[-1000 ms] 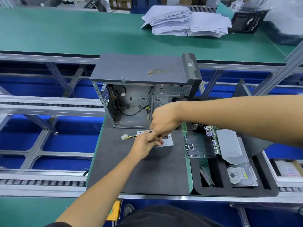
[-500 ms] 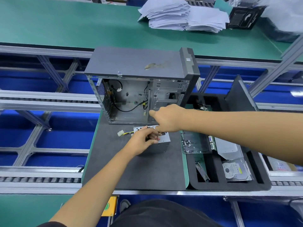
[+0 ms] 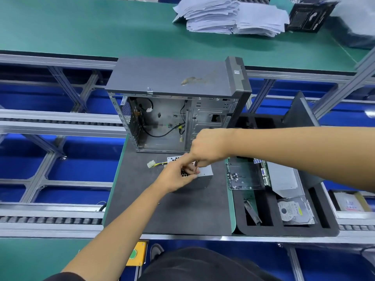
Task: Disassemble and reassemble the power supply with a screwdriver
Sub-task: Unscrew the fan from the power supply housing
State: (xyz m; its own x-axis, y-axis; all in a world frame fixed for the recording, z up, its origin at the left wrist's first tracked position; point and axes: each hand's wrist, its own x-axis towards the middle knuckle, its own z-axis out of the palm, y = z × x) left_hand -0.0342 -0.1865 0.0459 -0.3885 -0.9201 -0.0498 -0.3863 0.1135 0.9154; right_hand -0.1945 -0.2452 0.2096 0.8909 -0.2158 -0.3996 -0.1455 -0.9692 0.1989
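Two hands over a small grey metal power supply box (image 3: 204, 175), left hand (image 3: 176, 178) gripping it, right hand (image 3: 209, 148) pinching a thin dark screwdriver shaft (image 3: 196, 163), hiding its top, open grey computer case (image 3: 172, 102) behind, black foam parts tray (image 3: 288, 226) beside.

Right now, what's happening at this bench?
A person is working on the power supply, which sits out of the open PC case on the grey mat. The left hand steadies its perforated top; the right hand holds a thin tool, probably the screwdriver, tip down on it. Other removed parts lie in the foam tray.
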